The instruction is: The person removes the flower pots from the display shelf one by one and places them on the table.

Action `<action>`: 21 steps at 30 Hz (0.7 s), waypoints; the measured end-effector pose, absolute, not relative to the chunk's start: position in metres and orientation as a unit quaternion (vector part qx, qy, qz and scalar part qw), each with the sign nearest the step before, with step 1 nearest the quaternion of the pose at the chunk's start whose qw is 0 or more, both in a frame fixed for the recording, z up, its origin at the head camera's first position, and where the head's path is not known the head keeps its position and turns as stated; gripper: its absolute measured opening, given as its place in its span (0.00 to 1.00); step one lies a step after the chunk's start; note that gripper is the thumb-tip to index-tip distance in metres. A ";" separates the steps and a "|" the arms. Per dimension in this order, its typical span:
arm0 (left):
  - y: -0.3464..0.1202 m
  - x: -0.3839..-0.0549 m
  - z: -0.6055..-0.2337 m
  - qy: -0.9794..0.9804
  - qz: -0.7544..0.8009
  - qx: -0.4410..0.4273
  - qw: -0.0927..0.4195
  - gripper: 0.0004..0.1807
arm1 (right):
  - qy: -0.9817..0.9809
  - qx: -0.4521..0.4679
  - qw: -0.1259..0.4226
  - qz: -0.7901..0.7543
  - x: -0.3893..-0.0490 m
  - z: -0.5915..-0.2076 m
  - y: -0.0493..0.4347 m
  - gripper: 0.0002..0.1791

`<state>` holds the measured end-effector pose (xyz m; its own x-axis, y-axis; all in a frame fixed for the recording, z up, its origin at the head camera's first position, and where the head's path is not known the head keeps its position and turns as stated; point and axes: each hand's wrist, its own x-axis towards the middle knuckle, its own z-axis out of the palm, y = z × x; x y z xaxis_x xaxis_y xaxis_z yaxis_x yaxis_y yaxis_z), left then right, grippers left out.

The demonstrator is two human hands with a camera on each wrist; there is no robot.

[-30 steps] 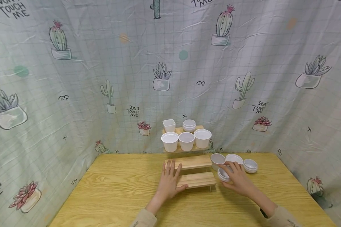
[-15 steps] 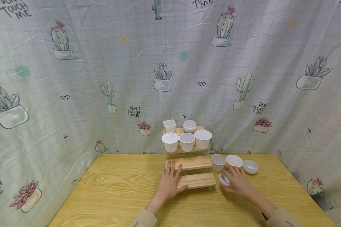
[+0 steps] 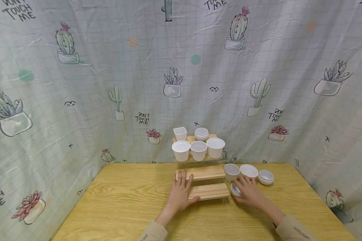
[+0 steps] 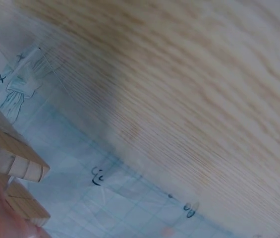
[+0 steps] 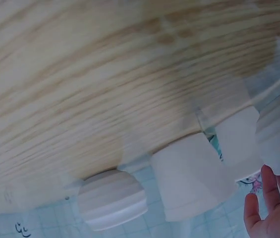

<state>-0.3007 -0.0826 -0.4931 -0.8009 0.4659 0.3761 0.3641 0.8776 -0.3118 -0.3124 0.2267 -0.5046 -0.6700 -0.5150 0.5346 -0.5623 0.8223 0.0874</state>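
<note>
A small, round, white plastic-looking pot sits between the thumb and curled fingertips of the right hand, which pinch it. Just beyond those fingers stands a tapered white plastic-looking cup; leftward, the left hand's spread fingers rest on a pale wooden stepped rack.

On the wood-grain table a tiered wooden stand is placed, touched by the left hand. Five white pots are carried on its upper tiers, beyond that hand; three more pots are set on the table beyond the right hand.
</note>
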 end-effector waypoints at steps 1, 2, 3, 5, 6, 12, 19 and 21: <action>-0.083 -0.301 -0.493 -0.943 0.113 -0.220 0.225 0.48 | -0.915 0.292 0.275 0.042 -0.313 -0.505 0.226 0.33; -0.083 -0.301 -0.493 -0.943 0.114 -0.219 0.225 0.48 | -0.917 0.290 0.271 0.042 -0.314 -0.505 0.225 0.33; -0.082 -0.301 -0.493 -0.942 0.115 -0.218 0.226 0.48 | -0.918 0.289 0.267 0.043 -0.315 -0.505 0.224 0.33; -0.082 -0.301 -0.492 -0.942 0.117 -0.218 0.226 0.48 | -0.920 0.288 0.263 0.044 -0.316 -0.506 0.223 0.32; -0.082 -0.301 -0.492 -0.942 0.117 -0.218 0.226 0.48 | -0.920 0.288 0.262 0.044 -0.317 -0.507 0.223 0.32; -0.083 -0.301 -0.493 -0.943 0.114 -0.219 0.222 0.48 | -0.918 0.293 0.261 0.049 -0.321 -0.509 0.220 0.32; -0.083 -0.301 -0.494 -0.945 0.114 -0.217 0.214 0.48 | -0.920 0.288 0.262 0.050 -0.323 -0.511 0.220 0.32; -0.083 -0.301 -0.494 -0.947 0.112 -0.216 0.212 0.48 | -0.921 0.284 0.260 0.052 -0.324 -0.512 0.220 0.32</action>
